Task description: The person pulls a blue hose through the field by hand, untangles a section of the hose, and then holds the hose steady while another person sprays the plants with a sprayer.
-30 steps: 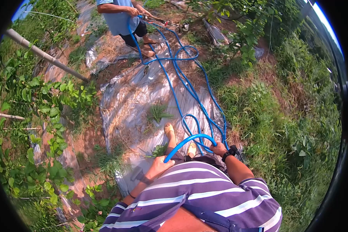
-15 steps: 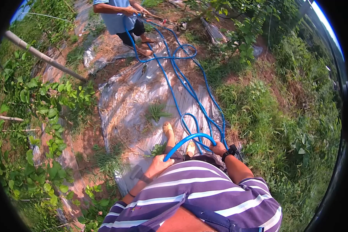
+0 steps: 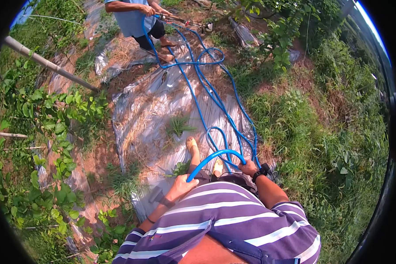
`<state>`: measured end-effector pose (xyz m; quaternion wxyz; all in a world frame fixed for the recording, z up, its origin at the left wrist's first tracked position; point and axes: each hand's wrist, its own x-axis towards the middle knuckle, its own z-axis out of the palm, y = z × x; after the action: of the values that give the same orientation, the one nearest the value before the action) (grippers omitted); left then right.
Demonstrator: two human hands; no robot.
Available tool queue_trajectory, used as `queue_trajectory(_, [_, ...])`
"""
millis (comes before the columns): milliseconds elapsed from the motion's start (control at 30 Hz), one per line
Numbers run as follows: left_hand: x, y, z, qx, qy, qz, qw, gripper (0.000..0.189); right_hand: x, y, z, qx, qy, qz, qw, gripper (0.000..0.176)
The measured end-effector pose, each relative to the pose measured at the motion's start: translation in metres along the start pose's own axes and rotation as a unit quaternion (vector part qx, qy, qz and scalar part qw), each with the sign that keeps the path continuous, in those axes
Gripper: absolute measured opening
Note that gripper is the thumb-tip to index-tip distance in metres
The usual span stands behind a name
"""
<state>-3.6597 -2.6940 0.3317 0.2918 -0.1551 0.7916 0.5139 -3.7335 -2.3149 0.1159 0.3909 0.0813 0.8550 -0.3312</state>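
Observation:
A blue hose arches between my two hands in front of my waist. My left hand is closed round one end of this arch. Round the other end, my right hand is closed too, with a dark band on its wrist. From there the hose runs on in long loops over the silvery sheeting towards a co-worker. Below the arch show my feet in yellowish shoes.
A co-worker in a light blue shirt stands ahead, holding a long spray wand joined to the hose. A bamboo pole slants in from the left among leafy plants. Tall grass grows along the right.
Both my hands keep their hold on the hose, almost unmoved. The co-worker's hands and wand have shifted very slightly.

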Motion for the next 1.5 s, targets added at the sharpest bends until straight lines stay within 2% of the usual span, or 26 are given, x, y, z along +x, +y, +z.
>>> queue_trajectory(67, [0.0, 0.002, -0.001, -0.002, -0.007, -0.009, 1.0, 0.033, -0.003, -0.004, 0.0, 0.017, 0.035, -0.003, 0.999, 0.023])
queue_trajectory(200, [0.001, 0.001, 0.0, -0.005, 0.007, 0.006, 1.0, 0.038, 0.0, 0.0, 0.003, 0.022, 0.038, -0.008, 0.999, 0.022])
queue_trajectory(267, [0.0, 0.004, -0.002, 0.012, 0.001, 0.003, 1.0, 0.034, -0.002, -0.001, 0.0, 0.015, -0.003, 0.0, 1.0, 0.033])
queue_trajectory(400, [0.002, -0.002, 0.0, 0.006, 0.0, 0.007, 1.0, 0.033, 0.001, 0.001, 0.003, 0.011, 0.001, -0.007, 1.0, 0.031])
queue_trajectory(500, [0.002, -0.007, 0.002, 0.009, 0.007, 0.008, 1.0, 0.032, -0.001, -0.001, 0.005, 0.03, 0.032, -0.006, 0.999, 0.023])
queue_trajectory(633, [0.0, -0.001, 0.002, -0.031, 0.004, -0.003, 1.0, 0.029, -0.008, -0.013, -0.002, 0.019, 0.043, -0.011, 0.999, 0.024])
queue_trajectory(700, [0.001, -0.001, 0.003, -0.033, 0.002, -0.008, 0.999, 0.029, -0.012, -0.019, -0.008, 0.024, -0.006, 0.008, 1.0, 0.03])
queue_trajectory(967, [0.001, 0.003, 0.003, -0.015, 0.006, 0.002, 1.0, 0.029, -0.017, -0.024, -0.012, 0.007, 0.014, -0.002, 1.0, 0.032])
queue_trajectory(1500, [0.005, 0.003, 0.003, -0.003, -0.003, -0.006, 1.0, 0.027, -0.003, -0.002, -0.002, 0.02, -0.002, -0.015, 1.0, 0.035])
